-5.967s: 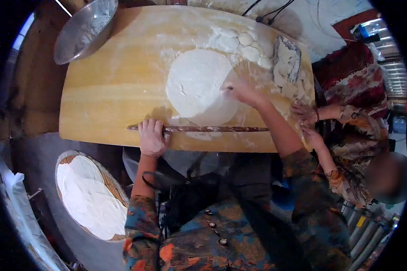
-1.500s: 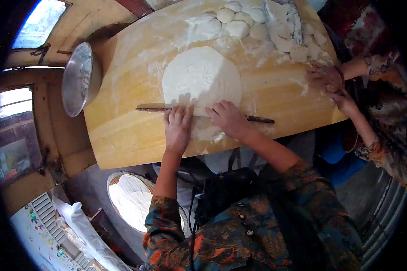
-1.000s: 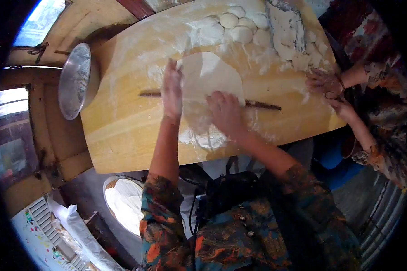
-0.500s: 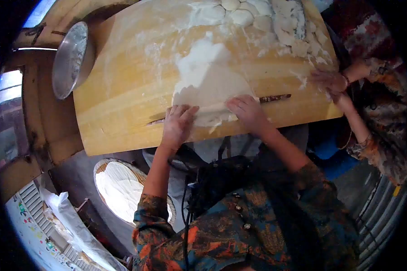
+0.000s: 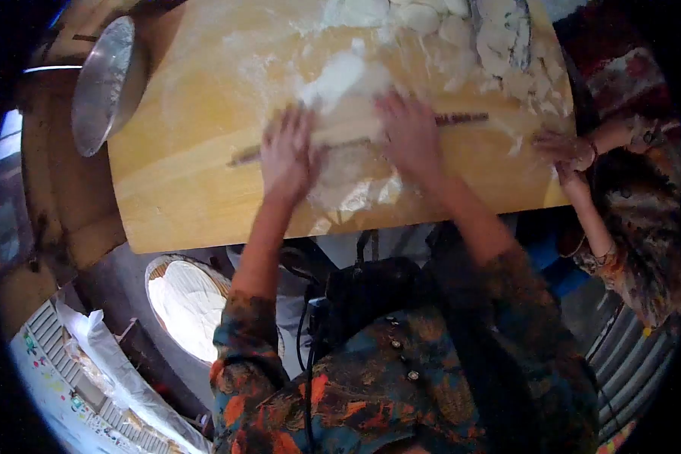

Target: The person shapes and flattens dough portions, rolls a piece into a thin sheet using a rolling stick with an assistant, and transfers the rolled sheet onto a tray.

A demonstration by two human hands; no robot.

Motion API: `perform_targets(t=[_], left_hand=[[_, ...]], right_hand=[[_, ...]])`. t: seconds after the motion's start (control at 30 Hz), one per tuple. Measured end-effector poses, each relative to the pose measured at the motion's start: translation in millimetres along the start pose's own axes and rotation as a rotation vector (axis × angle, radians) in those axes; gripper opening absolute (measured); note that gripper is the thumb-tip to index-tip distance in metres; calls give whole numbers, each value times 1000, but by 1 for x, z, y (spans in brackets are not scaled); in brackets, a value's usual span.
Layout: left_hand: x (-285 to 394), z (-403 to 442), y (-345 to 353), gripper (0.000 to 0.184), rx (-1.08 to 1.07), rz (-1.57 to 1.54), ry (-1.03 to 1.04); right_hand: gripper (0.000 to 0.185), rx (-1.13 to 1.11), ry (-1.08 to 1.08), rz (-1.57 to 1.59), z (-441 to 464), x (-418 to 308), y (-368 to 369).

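Dim room, with a flour-dusted wooden desk (image 5: 178,174) beneath both grips. The person's left hand (image 5: 289,147) and right hand (image 5: 408,132) lie palm down, well apart, fingers stretched forward and not curled around anything. Under both runs a slender dark rolling pin (image 5: 461,119), its ends poking out past either grip, the right end farther from the body. Pale dough (image 5: 348,129) appears to lie between the grips, along the pin; blur hides how much is wound on it. Loose flour (image 5: 339,76) shows beyond the hands.

Uneven pressure from the two palms could skew the pin further and leave one side of the dough thin or torn. Too little flour underneath might make it stick and crease. Dough rounds (image 5: 418,19) sit beyond the right grip, so a long push could nudge them. Farther right, another person's hands (image 5: 564,149) rest near the desk's edge, within possible reach of a sliding pin.
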State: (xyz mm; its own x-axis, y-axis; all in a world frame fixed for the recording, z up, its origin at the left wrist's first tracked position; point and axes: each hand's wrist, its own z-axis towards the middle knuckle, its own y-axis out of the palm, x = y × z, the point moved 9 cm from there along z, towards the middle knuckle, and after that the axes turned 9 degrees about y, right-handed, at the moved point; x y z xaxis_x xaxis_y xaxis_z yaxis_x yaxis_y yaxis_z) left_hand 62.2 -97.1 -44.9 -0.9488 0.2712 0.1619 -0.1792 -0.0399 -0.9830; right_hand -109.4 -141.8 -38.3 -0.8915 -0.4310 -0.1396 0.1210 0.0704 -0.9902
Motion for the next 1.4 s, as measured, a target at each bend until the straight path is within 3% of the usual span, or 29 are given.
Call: perform_targets(t=[0.03, 0.1, 0.17, 0.23, 0.27, 0.3, 0.37, 0.47, 0.53, 0.57, 0.63, 0.73, 0.83, 0.93, 1.23, 1.33, 1.4], left_hand=[[-12, 19, 0, 57, 73, 116, 26], [-39, 62, -4, 54, 87, 203, -113], [-30, 66, -10, 55, 97, 106, 2], [-19, 42, -4, 59, 11, -24, 17], [-10, 10, 3, 60, -18, -44, 45], [8, -10, -4, 74, -68, -144, 18], [24, -50, 10, 75, -211, -155, 49], [-24, 19, -1, 64, -128, -43, -15], [-97, 78, 0, 52, 189, 205, -43], [-107, 93, -17, 50, 215, 112, -26], [-117, 116, -49, 47, 238, -90, 15], [-137, 110, -33, 48, 124, -119, -107], [-126, 103, -22, 49, 194, 136, -32], [-109, 84, -21, 52, 78, 136, -76], [-58, -60, -26, 46, 131, 115, -17], [-53, -94, -28, 52, 136, 69, -96], [-63, -108, -28, 55, 173, 39, -201]], right_hand=[[66, 52, 49, -63, 30, 5, -2], [63, 134, 94, -137, 75, 20, 3], [65, 183, 104, -154, 97, 24, 5], [62, 156, -36, -138, 51, 15, 8], [62, -14, -87, -97, 25, 12, 9], [63, -186, -138, -55, -5, 7, 9], [64, -252, -148, -24, -52, 7, 25], [60, -35, -105, -86, 27, 13, 6], [54, 178, -36, -129, 99, 33, -18], [52, 225, 22, -91, 125, 44, -33], [47, 30, 227, 227, 151, 67, -57], [48, -64, 44, -31, 147, 79, -21], [50, 230, -53, -154, 128, 67, -24], [50, 187, -45, -93, 97, 66, -18], [35, 117, -45, 32, -37, 48, -17], [29, -52, -103, 119, -73, 36, -1], [31, 102, -191, 155, -83, 23, -7]])
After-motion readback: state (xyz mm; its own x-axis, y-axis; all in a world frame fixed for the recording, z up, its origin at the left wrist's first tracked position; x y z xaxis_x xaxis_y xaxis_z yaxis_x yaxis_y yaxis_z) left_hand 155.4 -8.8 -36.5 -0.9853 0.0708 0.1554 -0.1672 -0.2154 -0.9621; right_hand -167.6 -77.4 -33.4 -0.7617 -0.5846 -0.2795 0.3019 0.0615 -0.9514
